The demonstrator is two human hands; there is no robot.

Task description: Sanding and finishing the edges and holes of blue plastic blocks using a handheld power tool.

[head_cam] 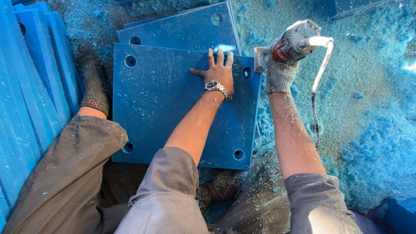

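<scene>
floor (368, 99) thick with blue shavings. blue plastic panel (164, 112) flat at centre, round holes near corners, second panel (190, 28) partly beneath far edge. left hand (219, 71) pressed flat on panel near far right hole, fingers spread, grasping nothing; wristwatch (215, 86) on wrist. right hand (279, 71), gloved, clenched round dust-coated power tool (294, 43) at panel's far right corner; cord (318, 95) trailing down. blue slabs (30, 86) stacked at left.

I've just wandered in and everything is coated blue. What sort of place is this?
Probably a workshop where plastic panels are cut or trimmed. The left hand presses flat on a blue panel with drilled corner holes, the gloved right hand grips a corded power tool at its edge, and blue shavings cover the floor.
</scene>
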